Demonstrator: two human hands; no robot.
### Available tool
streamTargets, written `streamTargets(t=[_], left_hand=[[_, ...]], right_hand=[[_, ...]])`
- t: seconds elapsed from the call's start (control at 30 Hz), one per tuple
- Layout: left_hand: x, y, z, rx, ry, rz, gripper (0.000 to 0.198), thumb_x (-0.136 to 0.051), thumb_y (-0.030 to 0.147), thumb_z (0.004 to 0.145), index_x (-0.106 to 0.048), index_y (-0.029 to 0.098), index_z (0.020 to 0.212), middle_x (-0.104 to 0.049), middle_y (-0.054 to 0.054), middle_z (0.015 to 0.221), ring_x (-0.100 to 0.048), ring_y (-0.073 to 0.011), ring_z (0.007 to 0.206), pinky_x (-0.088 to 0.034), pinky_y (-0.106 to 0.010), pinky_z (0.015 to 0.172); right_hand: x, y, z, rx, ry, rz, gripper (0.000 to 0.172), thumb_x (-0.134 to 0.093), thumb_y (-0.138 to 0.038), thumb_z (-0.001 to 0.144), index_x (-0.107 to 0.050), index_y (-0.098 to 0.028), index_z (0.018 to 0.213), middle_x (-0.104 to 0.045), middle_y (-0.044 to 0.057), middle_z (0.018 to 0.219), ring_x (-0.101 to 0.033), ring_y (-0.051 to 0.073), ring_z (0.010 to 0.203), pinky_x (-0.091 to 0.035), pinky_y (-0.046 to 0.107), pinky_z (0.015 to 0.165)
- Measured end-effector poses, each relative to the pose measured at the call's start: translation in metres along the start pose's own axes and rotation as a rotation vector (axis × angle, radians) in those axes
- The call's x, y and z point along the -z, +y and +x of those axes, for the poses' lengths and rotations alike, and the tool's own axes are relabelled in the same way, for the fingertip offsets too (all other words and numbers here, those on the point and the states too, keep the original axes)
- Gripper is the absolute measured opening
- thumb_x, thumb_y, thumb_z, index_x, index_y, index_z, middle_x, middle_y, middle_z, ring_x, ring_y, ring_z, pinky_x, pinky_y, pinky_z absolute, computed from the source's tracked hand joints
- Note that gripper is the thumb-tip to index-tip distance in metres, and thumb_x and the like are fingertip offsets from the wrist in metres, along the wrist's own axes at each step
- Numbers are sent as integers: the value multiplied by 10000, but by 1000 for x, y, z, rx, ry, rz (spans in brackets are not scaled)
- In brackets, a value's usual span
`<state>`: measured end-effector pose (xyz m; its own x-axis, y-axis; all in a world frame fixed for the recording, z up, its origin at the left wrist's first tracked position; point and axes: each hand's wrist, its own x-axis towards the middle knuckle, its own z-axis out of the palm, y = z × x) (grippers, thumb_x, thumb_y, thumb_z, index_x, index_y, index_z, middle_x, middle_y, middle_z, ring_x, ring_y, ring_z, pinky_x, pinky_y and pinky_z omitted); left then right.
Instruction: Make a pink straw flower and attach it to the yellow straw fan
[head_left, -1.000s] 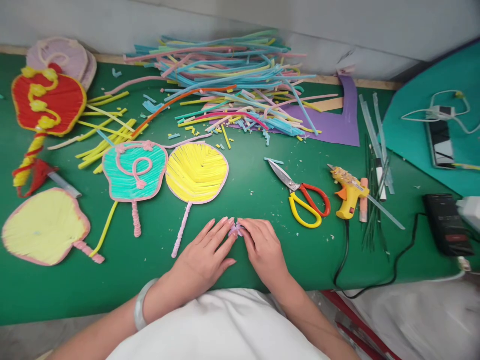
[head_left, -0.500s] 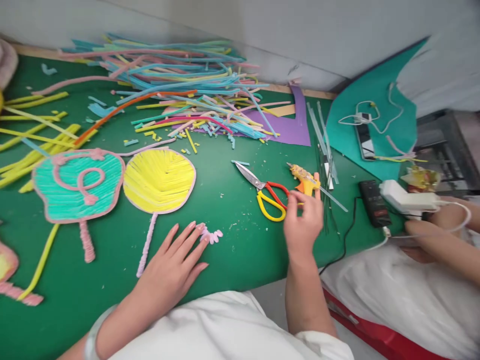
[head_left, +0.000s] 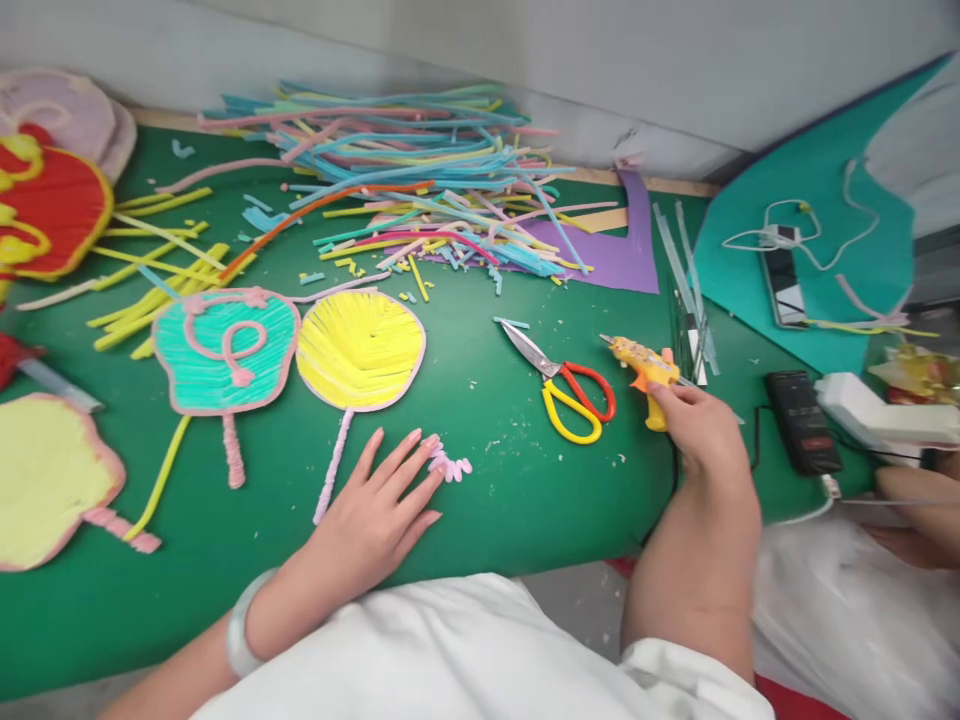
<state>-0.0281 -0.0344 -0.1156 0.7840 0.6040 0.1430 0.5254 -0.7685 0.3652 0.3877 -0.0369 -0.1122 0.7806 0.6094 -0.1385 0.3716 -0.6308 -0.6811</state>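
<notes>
My left hand (head_left: 386,510) lies flat on the green table, fingers spread. Its fingertips touch a short row of small pale pink petal-like pieces (head_left: 454,467), partly covering them. On the right, my right hand (head_left: 701,430) has its fingers closed around the back of a yellow glue gun (head_left: 637,362), whose nozzle points to the far left. Scissors (head_left: 559,385) with one red and one yellow handle lie between the hands, blades parted slightly. Beyond my left hand rest a yellow round fan shape (head_left: 361,350) and a turquoise fan shape (head_left: 202,365) with pink trim.
A heap of coloured fuzzy stems (head_left: 390,150) lies along the wall. Clear glue sticks (head_left: 686,275), a black power bank (head_left: 802,420) and a white adapter (head_left: 870,410) are at right. Another person's arm (head_left: 919,500) is at the right edge. Red (head_left: 64,210) and pale yellow (head_left: 52,480) fans lie left.
My right hand has moved right, from beside the scissor handles to the glue gun, and has closed on it. The view has swung left. My left hand stays on the petals.
</notes>
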Motion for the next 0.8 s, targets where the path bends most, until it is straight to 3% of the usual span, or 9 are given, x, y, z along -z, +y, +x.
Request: streamTargets(t=[0.13,0.3,0.47,0.63,0.8], left_hand=[[1,-1,-1,-3,19,5,357,-562,259,937,-605,143,1273,-493,-212,1443,-392,-365,1392,-310,-627,1117],[2,1,-3,16,25,10,383,-573,286,932,-594,165,1295,-530,-185,1415,-414,-355,1377,-287,-624,1131],[0,3,-7,45,-13,13,436,-564,389,933,-570,212,1331,-481,-133,1477,-391,-343,1394,-209,-617,1163],[-1,1,-8,43,-30,14,450,-524,431,949,-563,213,1341,-467,-112,1491,-402,-335,1387,-159,-611,1174],[-1,-1,-9,30,-45,21,455,-510,433,955,-555,205,1346,-451,-114,1502,-392,-343,1391,-122,-626,1170]], right_hand=[[8,-21,-27,-70,-33,256,226,-706,-401,753,-579,-235,839,-642,28,688,-597,149,572,-422,299,519],[1,-43,-72,-89,-66,605,427,-849,-382,592,-604,-214,899,-646,11,811,-589,110,616,-476,261,552],[-14,-62,-112,-241,-368,737,406,-841,-396,599,-632,-215,897,-548,-37,748,-509,96,612,-457,223,511],[-24,-63,-139,-172,-503,571,294,-755,-396,740,-670,-192,933,-606,11,807,-492,102,601,-386,215,469],[-26,-60,-154,-99,-767,187,389,-610,-527,856,-717,-164,945,-604,14,708,-516,113,586,-421,227,517]])
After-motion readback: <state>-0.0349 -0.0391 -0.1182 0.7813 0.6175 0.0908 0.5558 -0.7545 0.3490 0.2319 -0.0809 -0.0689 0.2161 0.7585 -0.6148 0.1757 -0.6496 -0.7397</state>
